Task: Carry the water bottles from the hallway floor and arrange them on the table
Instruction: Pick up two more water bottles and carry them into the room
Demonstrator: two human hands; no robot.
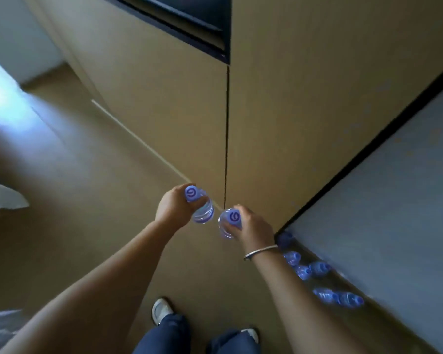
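Note:
My left hand (173, 208) grips a clear water bottle (202, 213) upright, its pale blue cap (191, 193) facing the camera. My right hand (252, 227) holds a second water bottle (224, 226) the same way, cap (234, 216) up. Both bottles hang above the wooden floor, a short gap between them. Several more bottles (317, 269) with blue labels lie on the floor along the wall at the right, below my right forearm. No table is in view.
Tall wooden cabinet doors (164, 98) stand straight ahead, with a dark recess (189, 24) above. A grey wall (394, 187) with dark skirting runs along the right. White bedding (0, 198) shows at the left edge. My shoes (161, 310) stand on the wooden floor (87, 213).

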